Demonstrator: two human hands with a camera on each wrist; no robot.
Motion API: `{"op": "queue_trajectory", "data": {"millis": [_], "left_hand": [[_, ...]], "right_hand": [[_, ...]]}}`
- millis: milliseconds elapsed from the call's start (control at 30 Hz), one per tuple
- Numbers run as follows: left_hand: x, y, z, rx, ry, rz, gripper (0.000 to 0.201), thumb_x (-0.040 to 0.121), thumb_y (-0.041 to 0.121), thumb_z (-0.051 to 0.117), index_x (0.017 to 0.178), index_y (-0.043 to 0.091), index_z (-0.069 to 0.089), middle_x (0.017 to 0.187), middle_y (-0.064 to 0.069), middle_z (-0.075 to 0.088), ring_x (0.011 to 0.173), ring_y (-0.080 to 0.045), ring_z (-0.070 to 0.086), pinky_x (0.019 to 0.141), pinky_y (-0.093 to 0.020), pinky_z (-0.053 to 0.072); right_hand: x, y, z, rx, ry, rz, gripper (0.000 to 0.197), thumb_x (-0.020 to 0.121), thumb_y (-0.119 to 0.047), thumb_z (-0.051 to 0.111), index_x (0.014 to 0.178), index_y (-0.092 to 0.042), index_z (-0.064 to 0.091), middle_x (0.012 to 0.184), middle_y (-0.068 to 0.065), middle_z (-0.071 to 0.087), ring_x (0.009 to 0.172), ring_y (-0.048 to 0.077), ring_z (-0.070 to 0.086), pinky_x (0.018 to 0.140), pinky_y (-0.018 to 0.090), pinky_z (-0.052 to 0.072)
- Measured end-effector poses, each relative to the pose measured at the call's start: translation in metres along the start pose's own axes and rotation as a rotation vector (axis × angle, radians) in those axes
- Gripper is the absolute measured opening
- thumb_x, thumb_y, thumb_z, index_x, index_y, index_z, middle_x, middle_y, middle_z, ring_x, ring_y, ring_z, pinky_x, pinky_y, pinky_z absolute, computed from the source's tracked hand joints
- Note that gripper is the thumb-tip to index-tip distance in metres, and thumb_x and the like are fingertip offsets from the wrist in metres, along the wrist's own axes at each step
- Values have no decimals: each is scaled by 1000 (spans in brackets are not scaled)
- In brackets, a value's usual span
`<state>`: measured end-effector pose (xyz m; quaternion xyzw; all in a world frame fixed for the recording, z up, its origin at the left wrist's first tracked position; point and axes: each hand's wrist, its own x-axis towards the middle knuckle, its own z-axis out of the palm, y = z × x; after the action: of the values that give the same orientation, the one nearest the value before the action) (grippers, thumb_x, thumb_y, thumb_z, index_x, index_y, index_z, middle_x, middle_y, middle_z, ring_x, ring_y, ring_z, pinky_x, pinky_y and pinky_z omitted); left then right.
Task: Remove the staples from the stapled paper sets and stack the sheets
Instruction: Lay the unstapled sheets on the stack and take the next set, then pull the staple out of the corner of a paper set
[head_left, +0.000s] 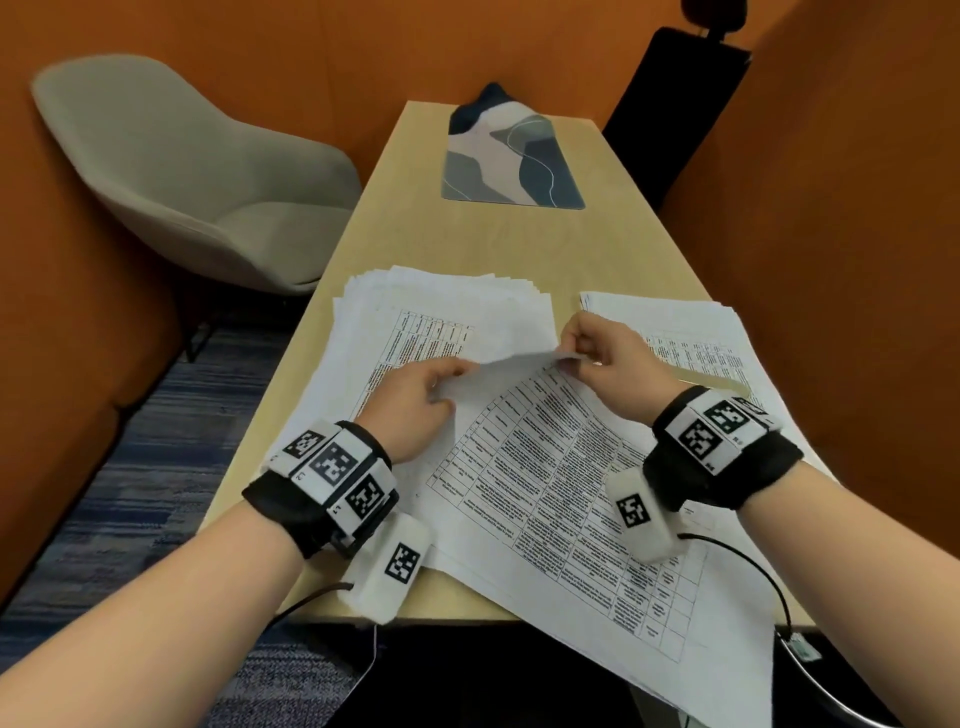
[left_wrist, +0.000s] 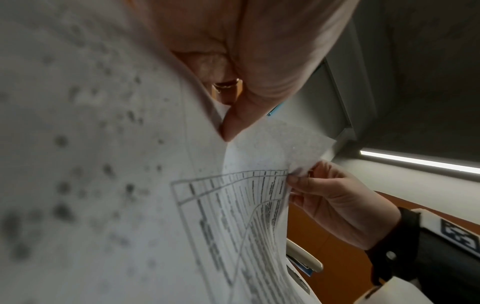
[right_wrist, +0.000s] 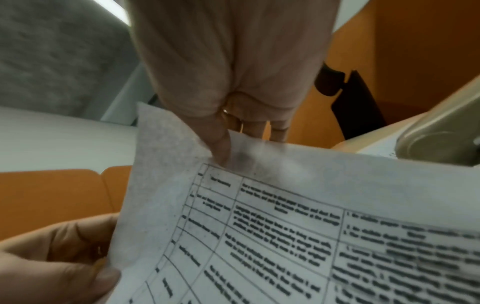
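both hands hold one paper set low in the middle of the frame, over the near edge of the desk. left hand pinches the lifted top sheet at its left side. right hand pinches the top corner. more paper piles lie behind: one left, one right.

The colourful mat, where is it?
In the head view the mat lies at the table's far end, beyond the paper stack, with the grey chair to its left.
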<state>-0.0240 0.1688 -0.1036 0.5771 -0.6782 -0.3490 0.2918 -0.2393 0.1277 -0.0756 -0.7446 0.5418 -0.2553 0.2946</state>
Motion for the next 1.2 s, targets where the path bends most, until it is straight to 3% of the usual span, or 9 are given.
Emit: {"op": "queue_trajectory", "data": {"millis": [167,267,467,567,633,733,867,1067,1200], "left_hand": [[0,6,1,-9,42,-16,28,87,11,59,114,17,63,105,2,66,96,-15,60,85,-25,45],[-1,6,3,-36,80,-9,29,86,11,61,113,17,63,105,4,65,95,-12,58,85,-24,42],[-2,6,3,-117,115,22,44,82,-3,60,112,28,55,114,4,59,110,-17,56,99,-34,43],[-3,5,3,-129,117,65,62,80,-6,60,117,41,44,103,0,60,97,-19,59,89,-33,47],[-3,4,3,-129,118,72,66,79,-6,59,119,45,44,102,-1,59,95,-20,58,87,-32,47],[-2,3,3,-149,116,75,62,78,-9,58,117,38,50,111,4,59,106,-16,56,92,-29,46],[-1,3,4,-140,104,35,49,80,-7,57,121,20,56,112,6,58,111,-18,56,99,-36,44],[-1,4,7,-200,98,57,49,80,-5,57,113,31,57,115,3,63,108,-18,60,98,-42,46],[-2,4,7,-216,113,65,47,81,-5,58,115,28,57,115,2,62,107,-20,60,96,-43,47]], "right_hand": [[6,0,7,150,-65,74,44,88,1,52,117,-31,45,101,23,64,95,40,61,91,53,47],[9,-2,11,51,-70,54,52,89,-1,52,137,-16,39,102,13,65,95,27,62,89,34,48],[10,-4,16,47,193,9,29,77,-5,69,98,-22,57,71,-9,56,65,4,52,66,16,42],[10,1,17,39,283,-31,28,71,-9,76,74,-26,54,83,-3,54,79,11,50,76,25,42],[9,2,16,54,274,-77,30,71,-8,77,68,-27,54,94,-1,50,91,10,46,79,16,36],[8,2,13,147,182,-122,31,77,-4,70,68,-28,52,85,-6,55,83,9,51,71,6,35],[10,6,14,264,144,-123,24,77,-13,71,79,-29,53,81,-5,59,82,13,55,80,31,44],[13,3,14,248,161,-46,34,79,-11,72,110,-20,62,80,-6,55,74,7,53,68,18,41],[14,3,18,194,283,-3,17,72,-16,78,72,-26,64,82,-5,52,82,17,53,74,30,43]]}}
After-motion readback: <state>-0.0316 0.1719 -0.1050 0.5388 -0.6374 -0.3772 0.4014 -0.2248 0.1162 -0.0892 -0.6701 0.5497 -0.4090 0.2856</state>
